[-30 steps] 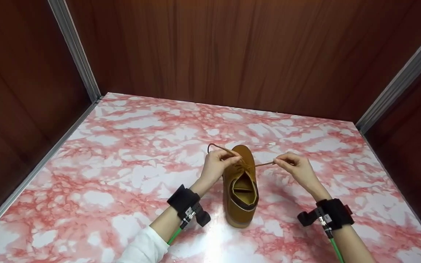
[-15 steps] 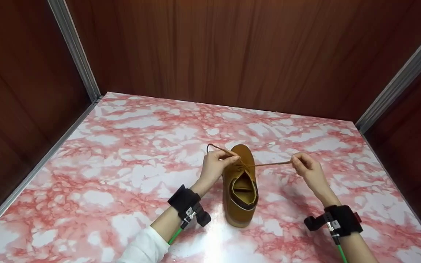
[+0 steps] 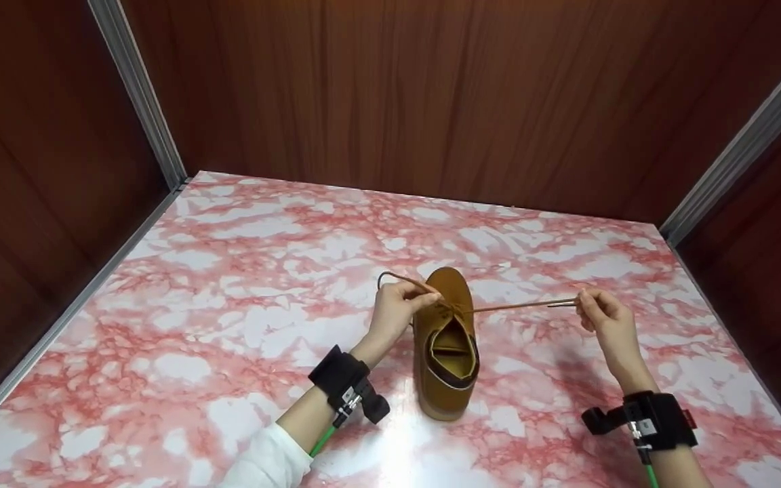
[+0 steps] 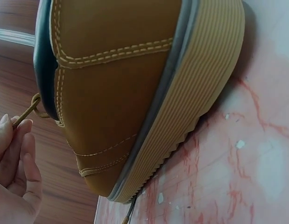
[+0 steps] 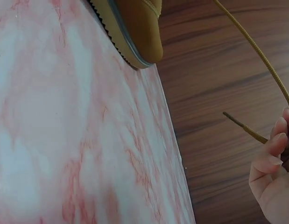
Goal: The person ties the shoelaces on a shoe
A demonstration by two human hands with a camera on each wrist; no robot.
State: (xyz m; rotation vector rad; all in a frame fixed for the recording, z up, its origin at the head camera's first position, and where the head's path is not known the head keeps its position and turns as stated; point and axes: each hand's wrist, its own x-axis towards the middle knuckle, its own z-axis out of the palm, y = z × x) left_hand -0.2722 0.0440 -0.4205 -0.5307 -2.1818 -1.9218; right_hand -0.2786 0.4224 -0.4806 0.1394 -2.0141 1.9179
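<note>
The left hand lies beside the front part of the shoe, its thumb and fingertips pinching the left lace, which curves in a small arc over the knuckles and passes behind them. The right hand, well apart to the right, pinches the right lace between thumb and curled fingers; the lace runs in a nearly straight line from the shoe, and its short tip juts out from the grip. Between the hands, nearer the left, the tan shoe rests sole down, toe pointing away from the person, its opening upward; note the pale ridged sole and stitched sides. Whether the laces are knotted or merely crossed above the tongue, I cannot quite make out from here. Each wrist bears a black strap with a green cable; a white sleeve covers the left arm farther back. Beneath extends the surface, marbled red and white. Around it stand brown wood-grain panels, with grey metal posts at the corners.
</note>
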